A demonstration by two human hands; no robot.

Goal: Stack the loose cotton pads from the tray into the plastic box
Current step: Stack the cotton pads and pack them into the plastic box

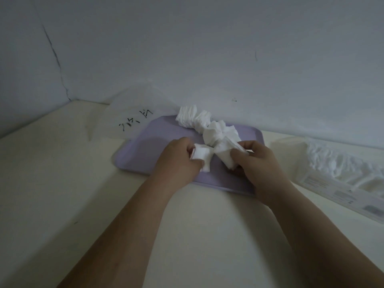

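Our left hand (176,162) is pinching a small cotton-pad stack (200,154) and our right hand (260,163) is gripping a looser bunch (224,155) over the lavender tray (162,138). We are probably risking that bunch fanning apart before reaching the plastic box (320,181).

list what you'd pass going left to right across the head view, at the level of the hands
plastic bag with black writing → left hand → small stack of cotton pads it pinches → fanned cotton pads in the right hand's grip → right hand → plastic box
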